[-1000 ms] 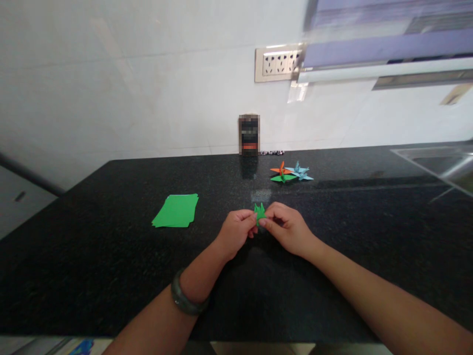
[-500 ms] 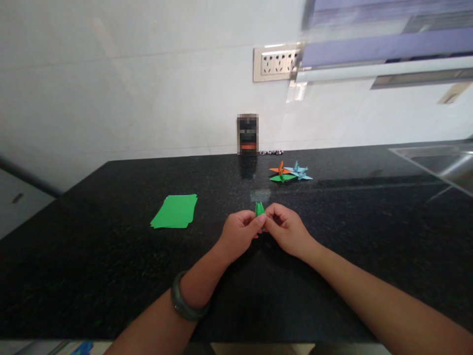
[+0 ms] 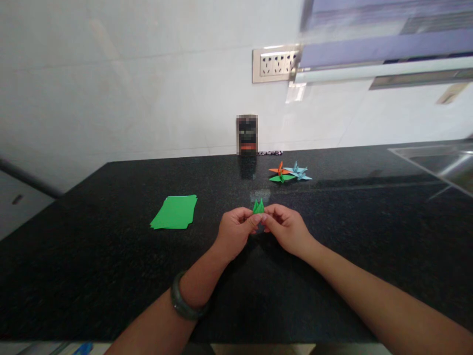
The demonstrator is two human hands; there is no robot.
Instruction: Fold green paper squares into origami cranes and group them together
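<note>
Left hand [image 3: 233,232], right hand [image 3: 288,229] together, both pinching one folded green paper [image 3: 258,209]; four origami cranes [image 3: 282,178] toward counter's [image 3: 92,266] back edge

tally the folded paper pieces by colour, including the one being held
Orange: 1 (orange piece)
Light blue: 2 (rear blue piece, front blue piece)
Green: 2 (resting green piece, held green piece)
Total: 5

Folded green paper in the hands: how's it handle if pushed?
The folded green paper is probably light, being small and pinched between the left hand and right hand. Likely fairly stiff: its upper ends stand up without drooping. Being narrow, they may bend if pushed.
</note>
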